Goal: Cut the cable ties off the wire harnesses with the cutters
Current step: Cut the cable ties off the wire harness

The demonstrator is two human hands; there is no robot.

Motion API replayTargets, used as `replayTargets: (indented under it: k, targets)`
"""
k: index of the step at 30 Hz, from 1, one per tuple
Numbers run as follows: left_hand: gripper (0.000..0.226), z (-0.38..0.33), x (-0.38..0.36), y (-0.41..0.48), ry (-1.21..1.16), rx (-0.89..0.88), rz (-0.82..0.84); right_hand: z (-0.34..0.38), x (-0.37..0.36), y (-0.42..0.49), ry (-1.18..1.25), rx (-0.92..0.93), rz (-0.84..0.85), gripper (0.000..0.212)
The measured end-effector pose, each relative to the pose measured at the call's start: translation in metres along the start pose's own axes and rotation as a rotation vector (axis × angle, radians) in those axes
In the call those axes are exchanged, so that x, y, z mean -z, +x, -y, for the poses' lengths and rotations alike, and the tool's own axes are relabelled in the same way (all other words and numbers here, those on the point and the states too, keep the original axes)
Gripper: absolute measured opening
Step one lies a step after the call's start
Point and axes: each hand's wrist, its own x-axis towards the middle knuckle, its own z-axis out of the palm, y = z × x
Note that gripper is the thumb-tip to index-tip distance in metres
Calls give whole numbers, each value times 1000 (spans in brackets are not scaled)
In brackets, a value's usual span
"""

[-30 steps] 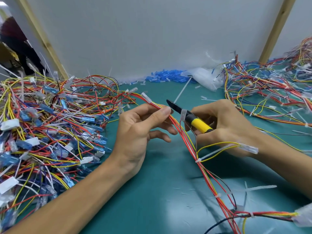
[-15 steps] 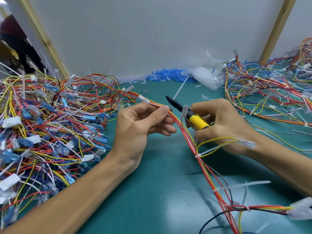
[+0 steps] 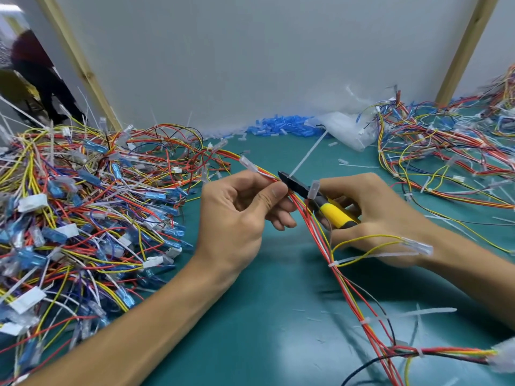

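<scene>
Shifting slightly left, my right hand (image 3: 381,210) is gripping the yellow-handled cutters (image 3: 320,200) while my left hand (image 3: 239,218) is pinching the wire harness (image 3: 315,232).

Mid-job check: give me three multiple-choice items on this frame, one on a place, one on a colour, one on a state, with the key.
1. Where does the big tangled pile of harnesses lie?
A. At the left hand's side
B. Between the hands
C. Hanging on the wall

2. What colour is the cutters' handle?
A. Blue
B. Yellow
C. Green

3. What is the left hand doing?
A. Resting flat on the mat
B. Pinching the red and yellow wire bundle
C. Holding the cutters

Key: A, the pile fills the mat's left side; B, yellow shows in the right hand's grip; B, thumb and fingers close on the bundle beside the cutter tip.
</scene>
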Motion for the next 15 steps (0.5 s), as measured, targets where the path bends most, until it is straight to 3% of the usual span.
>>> replayTargets:
  k: [9, 12, 15]
  targets:
    - [16, -3, 1, -2, 42, -52, 6, 3, -2, -3, 2, 65, 23, 19]
    - [11, -3, -1, -2, 15, -48, 9, 2, 0, -3, 11, 78, 15, 28]
    - [13, -3, -1, -1, 19, -60, -19, 4, 1, -3, 21, 91, 32, 20]
